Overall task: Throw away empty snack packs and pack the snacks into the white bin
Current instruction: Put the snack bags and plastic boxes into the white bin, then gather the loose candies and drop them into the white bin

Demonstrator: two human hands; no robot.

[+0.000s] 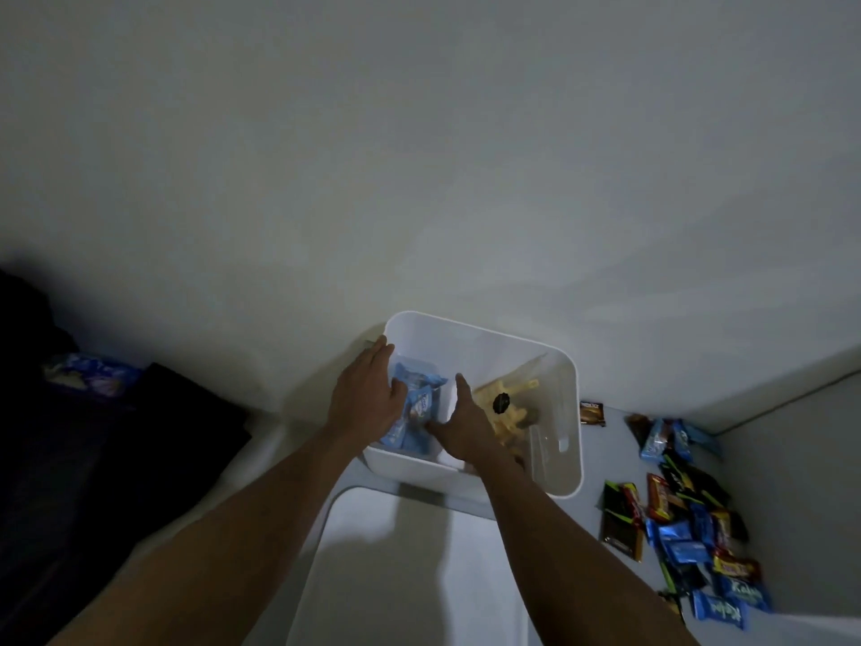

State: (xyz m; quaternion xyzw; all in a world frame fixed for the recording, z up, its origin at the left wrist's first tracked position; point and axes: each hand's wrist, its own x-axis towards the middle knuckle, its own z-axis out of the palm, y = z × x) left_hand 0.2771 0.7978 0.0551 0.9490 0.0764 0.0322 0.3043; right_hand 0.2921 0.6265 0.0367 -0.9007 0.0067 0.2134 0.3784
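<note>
A white bin point(566, 366) stands on the pale surface against the wall. Inside its left half lie several light-blue snack packs point(421, 405); a clear bag of yellow snacks point(505, 407) with a black round mark fills the right half. My left hand point(365, 396) reaches over the bin's left rim, its fingers pressed on the blue packs. My right hand point(461, 428) is inside the bin between the blue packs and the yellow bag, fingers extended. Whether either hand grips a pack is hidden.
A heap of several loose snack packs point(685, 519), blue, red, black and green, lies to the right of the bin. A single brown pack point(591, 413) sits by the bin's right wall. A white lid or tray point(354, 552) lies in front. Dark cloth point(116, 435) with a blue packet point(93, 373) is on the left.
</note>
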